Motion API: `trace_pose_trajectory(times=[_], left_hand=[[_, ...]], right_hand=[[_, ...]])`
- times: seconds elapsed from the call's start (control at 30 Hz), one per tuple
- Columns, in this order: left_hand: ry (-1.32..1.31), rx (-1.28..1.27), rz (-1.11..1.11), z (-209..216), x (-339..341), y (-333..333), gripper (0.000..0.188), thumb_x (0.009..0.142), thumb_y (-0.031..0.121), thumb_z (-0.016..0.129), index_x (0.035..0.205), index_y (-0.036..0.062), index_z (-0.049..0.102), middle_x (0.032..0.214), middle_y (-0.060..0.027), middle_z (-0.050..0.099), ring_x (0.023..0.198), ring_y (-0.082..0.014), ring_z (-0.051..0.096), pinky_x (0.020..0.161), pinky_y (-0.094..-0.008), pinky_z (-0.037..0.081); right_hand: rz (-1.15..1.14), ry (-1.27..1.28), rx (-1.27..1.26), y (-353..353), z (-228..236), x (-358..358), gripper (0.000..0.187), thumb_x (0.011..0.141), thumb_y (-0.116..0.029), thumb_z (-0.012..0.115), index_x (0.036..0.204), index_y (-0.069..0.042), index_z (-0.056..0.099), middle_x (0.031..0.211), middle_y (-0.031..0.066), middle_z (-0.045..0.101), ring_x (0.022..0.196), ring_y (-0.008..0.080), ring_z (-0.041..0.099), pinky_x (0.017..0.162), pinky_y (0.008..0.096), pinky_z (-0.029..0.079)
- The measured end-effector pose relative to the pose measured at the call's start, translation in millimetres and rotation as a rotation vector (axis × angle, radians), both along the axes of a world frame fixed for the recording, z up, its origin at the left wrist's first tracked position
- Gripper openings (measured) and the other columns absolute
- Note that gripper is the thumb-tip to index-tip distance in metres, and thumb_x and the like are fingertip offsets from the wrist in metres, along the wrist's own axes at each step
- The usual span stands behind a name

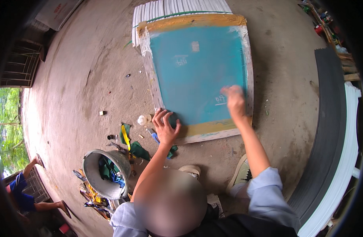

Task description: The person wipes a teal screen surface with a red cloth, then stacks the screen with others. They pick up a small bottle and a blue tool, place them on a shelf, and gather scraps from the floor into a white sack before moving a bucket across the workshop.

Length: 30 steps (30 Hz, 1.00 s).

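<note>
A teal screen-printing frame (197, 71) lies before me, with brown tape along its far and near ends and worn pale side edges. Small light markings show in its mesh. At its near left corner, my left hand (165, 128) rests with bent fingers spread apart, touching the edge and the surface. Over the near right part of the mesh is my right hand (235, 100), beside one of the light markings. Its fingers are bent together and smeared by motion; whatever they may hold is hidden.
White corrugated sheets (181, 7) lie beneath the frame's far end. A grey bucket (88, 173) of dark cloth scraps stands at left, near a small clear bottle (143, 120) and a blue-handled cutter (154, 135). Long dark strips (327, 118) lie at right. Another person (23, 193) is at far left.
</note>
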<state>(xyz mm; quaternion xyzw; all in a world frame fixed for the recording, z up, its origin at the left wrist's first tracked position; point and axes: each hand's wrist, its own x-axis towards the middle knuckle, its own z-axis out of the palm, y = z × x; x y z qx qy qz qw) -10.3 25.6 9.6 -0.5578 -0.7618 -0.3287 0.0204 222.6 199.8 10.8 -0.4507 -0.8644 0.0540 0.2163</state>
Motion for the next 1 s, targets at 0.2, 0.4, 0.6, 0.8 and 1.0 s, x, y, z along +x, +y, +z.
trace_pose_trajectory(times=[0.2,0.4,0.6,0.8,1.0], left_hand=[[0.012,0.004,-0.002,0,2,2,0.042,0.068,0.016,0.067,0.107,0.0094,0.052,0.115,-0.0115,0.043,0.121,-0.0343,0.036,0.100,-0.0453,0.034],[0.013,-0.011,0.000,-2,0,-3,0.042,0.068,0.016,0.068,0.107,0.0093,0.051,0.115,-0.0120,0.043,0.121,-0.0346,0.035,0.100,-0.0458,0.034],[0.018,-0.002,0.000,-2,4,2,0.043,0.069,0.016,0.067,0.108,0.0092,0.050,0.116,-0.0126,0.043,0.121,-0.0352,0.035,0.100,-0.0468,0.033],[0.007,-0.023,-0.004,-1,1,-2,0.043,0.069,0.017,0.067,0.107,0.0098,0.050,0.115,-0.0118,0.043,0.121,-0.0348,0.035,0.101,-0.0462,0.033],[0.027,0.002,0.000,-2,0,1,0.042,0.069,0.016,0.067,0.107,0.0098,0.050,0.114,-0.0119,0.043,0.120,-0.0347,0.036,0.100,-0.0462,0.033]], right_hand=[[-0.172,0.363,-0.058,-69,-4,-54,0.046,0.093,-0.010,0.041,0.138,-0.010,0.035,0.143,0.0079,0.034,0.133,0.0280,0.030,0.112,0.0387,0.023],[0.348,-0.094,0.024,-82,-13,-21,0.054,0.088,-0.012,0.049,0.139,-0.007,0.032,0.147,0.0020,0.027,0.137,0.0241,0.021,0.112,0.0412,0.023],[-0.083,0.258,-0.033,-46,10,-57,0.051,0.092,-0.012,0.042,0.141,-0.008,0.027,0.148,0.0041,0.022,0.138,0.0228,0.017,0.114,0.0421,0.013],[0.202,-0.121,0.114,-35,-3,-8,0.051,0.088,-0.013,0.050,0.137,-0.013,0.037,0.147,-0.0022,0.027,0.136,0.0167,0.025,0.114,0.0422,0.016],[0.194,-0.217,0.098,-46,8,-7,0.045,0.091,-0.018,0.046,0.136,-0.019,0.039,0.143,0.0005,0.035,0.135,0.0243,0.027,0.112,0.0479,0.017]])
